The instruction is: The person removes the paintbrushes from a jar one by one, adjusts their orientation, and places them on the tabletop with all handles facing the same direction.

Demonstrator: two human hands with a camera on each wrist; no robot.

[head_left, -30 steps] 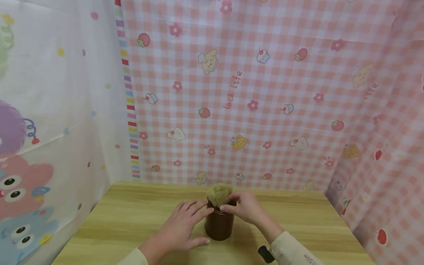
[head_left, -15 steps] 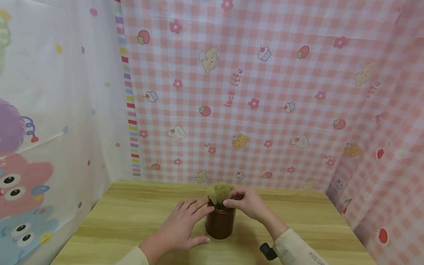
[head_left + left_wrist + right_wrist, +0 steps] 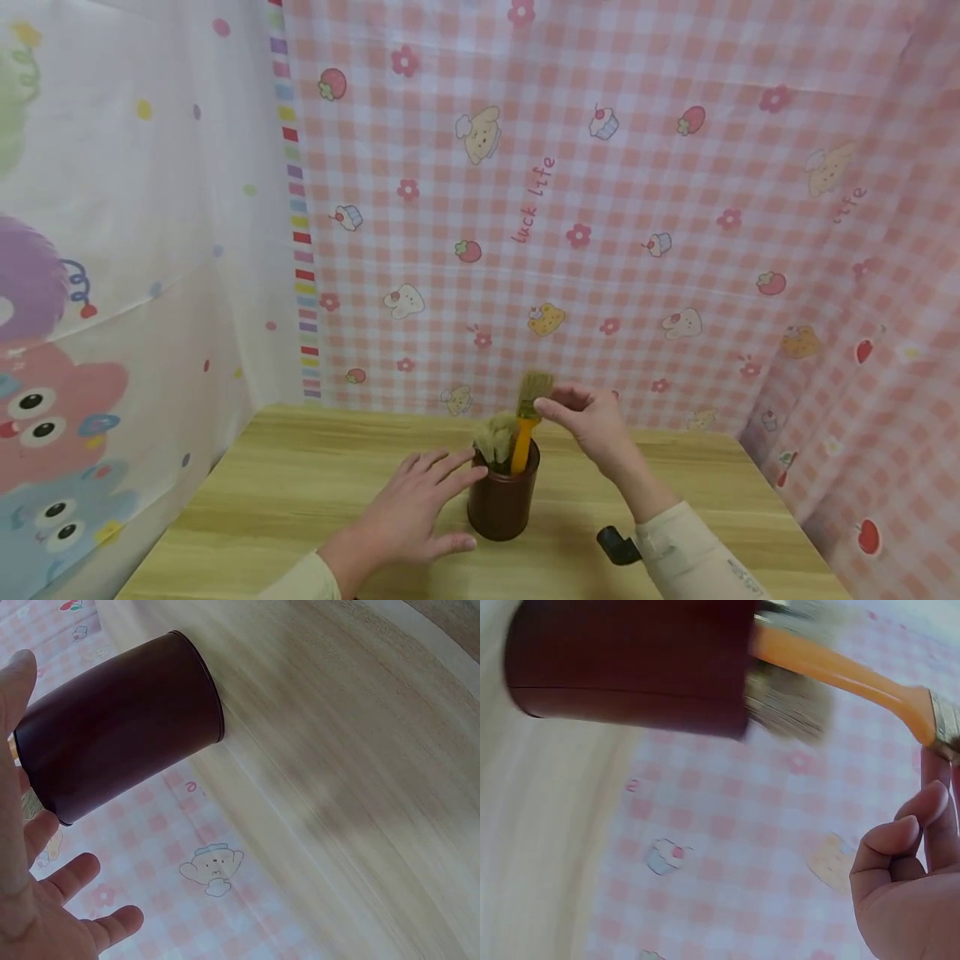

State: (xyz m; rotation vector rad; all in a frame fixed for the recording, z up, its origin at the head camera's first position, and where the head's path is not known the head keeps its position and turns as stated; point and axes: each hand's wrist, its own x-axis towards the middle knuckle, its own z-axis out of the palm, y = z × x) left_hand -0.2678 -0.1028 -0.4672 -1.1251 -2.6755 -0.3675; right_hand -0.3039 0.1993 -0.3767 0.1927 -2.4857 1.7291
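A dark brown cylindrical cup (image 3: 501, 507) stands on the wooden table, with the bristles of other brushes (image 3: 495, 439) sticking up out of it. My right hand (image 3: 596, 425) pinches a paintbrush (image 3: 522, 442) at its metal band, bristles up. Its orange handle still reaches down inside the rim, as the right wrist view also shows with the handle (image 3: 840, 673). My left hand (image 3: 408, 508) is spread at the cup's left side, fingertips right at the rim. In the left wrist view the fingers (image 3: 75, 876) are extended beside the cup (image 3: 124, 724).
The wooden table (image 3: 300, 492) ends at a pink checked cloth (image 3: 420, 250) hung behind it. A white patterned cloth (image 3: 172, 250) hangs at the left and another pink one (image 3: 862, 417) at the right. A black device (image 3: 618, 546) sits by the right sleeve.
My right hand has risen and moved slightly right, drawing the paintbrush upward so its orange handle shows. The left hand stays at the cup's rim.
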